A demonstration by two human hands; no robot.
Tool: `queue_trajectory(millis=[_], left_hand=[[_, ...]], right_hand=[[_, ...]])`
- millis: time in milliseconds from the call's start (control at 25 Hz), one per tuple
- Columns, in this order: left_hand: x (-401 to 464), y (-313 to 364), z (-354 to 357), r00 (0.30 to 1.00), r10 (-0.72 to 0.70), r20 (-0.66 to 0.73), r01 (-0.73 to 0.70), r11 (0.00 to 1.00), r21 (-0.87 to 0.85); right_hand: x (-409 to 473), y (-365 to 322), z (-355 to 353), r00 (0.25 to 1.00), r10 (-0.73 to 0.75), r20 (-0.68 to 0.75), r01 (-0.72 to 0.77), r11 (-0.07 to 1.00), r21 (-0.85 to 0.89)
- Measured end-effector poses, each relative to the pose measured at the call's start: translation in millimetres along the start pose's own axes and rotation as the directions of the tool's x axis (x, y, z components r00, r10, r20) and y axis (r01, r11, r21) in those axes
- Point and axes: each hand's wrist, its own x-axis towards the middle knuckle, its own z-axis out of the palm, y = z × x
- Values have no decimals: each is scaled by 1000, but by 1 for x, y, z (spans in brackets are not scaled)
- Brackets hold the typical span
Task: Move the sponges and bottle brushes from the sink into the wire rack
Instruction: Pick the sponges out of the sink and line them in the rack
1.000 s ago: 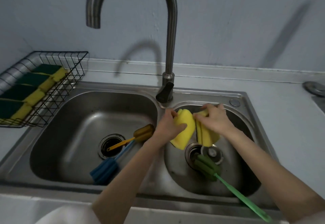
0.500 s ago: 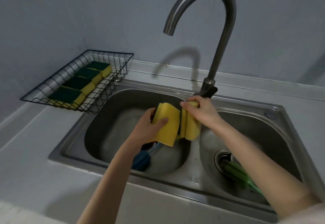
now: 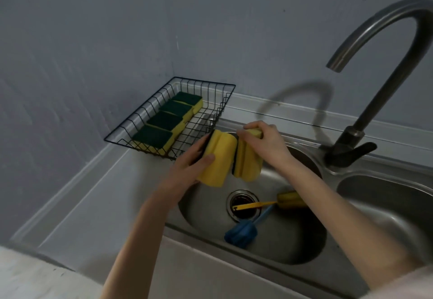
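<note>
Four green-topped yellow sponges [image 3: 172, 120] lying in black wire rack [image 3: 226, 94]. Left hand [image 3: 187, 169] fingers gripping yellow sponge pair [image 3: 216, 158], right hand [image 3: 266, 145] fingers gripping second yellow pair [image 3: 248, 165], nearing rack. Yellow bottle brush [image 3: 289, 200] and blue bottle brush [image 3: 241, 233] remaining in steel sink [image 3: 206, 214].

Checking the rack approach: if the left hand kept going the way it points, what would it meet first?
Probably the wire rack: the left hand, holding a yellow sponge, points at its near right corner. Depth is unclear.

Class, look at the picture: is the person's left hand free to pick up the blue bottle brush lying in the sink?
Probably not yet. The left hand is gripping a yellow sponge near the wire rack; the blue bottle brush itself lies uncovered in the sink.
</note>
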Motion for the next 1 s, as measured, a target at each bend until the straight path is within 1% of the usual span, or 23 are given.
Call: queue_trajectory(millis=[120,240,360,520,640,720,800,880,1000], left_hand=[[9,6,-28,1000,6,6,-6,1000,-19],[19,14,-52,997,9,76,-9,1000,3],[31,26,-73,992,30,123,-33,999,19],[57,42,-99,993,62,96,-65,998,25],[75,46,-117,996,82,43,-86,991,106],[85,46,-127,999,50,18,-52,988,148],[94,46,-135,999,43,-3,-42,986,162],[105,45,-142,998,58,-37,-50,978,203],[124,41,-154,991,95,-99,-62,955,290]], right_hand=[[11,-19,20,1000,18,-5,-18,996,92],[25,-35,36,997,78,-10,-75,982,173],[39,-49,44,992,122,-21,-116,976,185],[61,-72,51,996,85,-11,-80,971,224],[77,-80,60,996,59,67,-72,975,213],[88,-82,67,986,73,149,-100,979,178],[99,-85,72,977,101,186,-126,984,125],[113,-87,75,982,104,159,-121,987,101],[140,-87,78,996,85,3,-85,994,63]])
